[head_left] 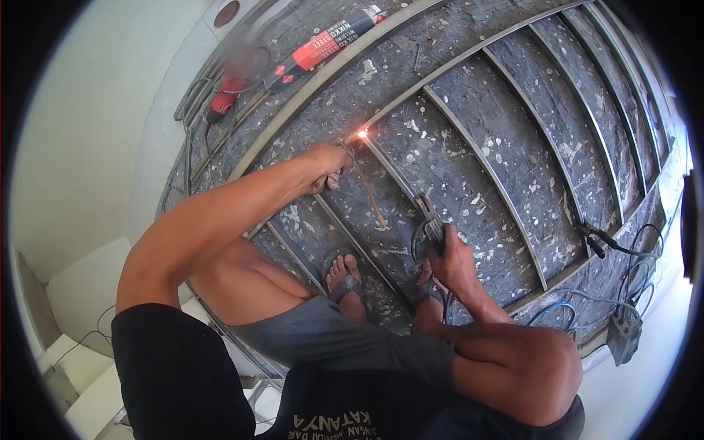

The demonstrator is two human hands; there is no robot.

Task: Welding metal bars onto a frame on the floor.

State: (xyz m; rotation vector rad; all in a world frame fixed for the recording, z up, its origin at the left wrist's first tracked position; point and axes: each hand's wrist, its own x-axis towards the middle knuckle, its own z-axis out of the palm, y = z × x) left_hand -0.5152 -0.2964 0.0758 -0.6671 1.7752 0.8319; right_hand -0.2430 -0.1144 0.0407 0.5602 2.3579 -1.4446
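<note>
A metal frame (440,77) of long rails and several crossbars lies on the floor before me. At one of its joints a welding arc (362,134) glows orange. My left hand (326,163) is closed right beside that glow, at the near part of the rail; what its fingers hold is hard to make out. A thin brown rod (370,194) hangs down beside this hand. My right hand (456,262) grips a welding electrode holder (431,214), which points up along a crossbar toward the glow. The electrode itself is hard to tell from the bar.
A red and black electrode pack (323,51) lies beyond the frame. A red power tool (226,95) sits at the far left. At right are a black clamp (598,238), looped cables (572,308) and a grey object (625,336). My sandalled feet stand between crossbars.
</note>
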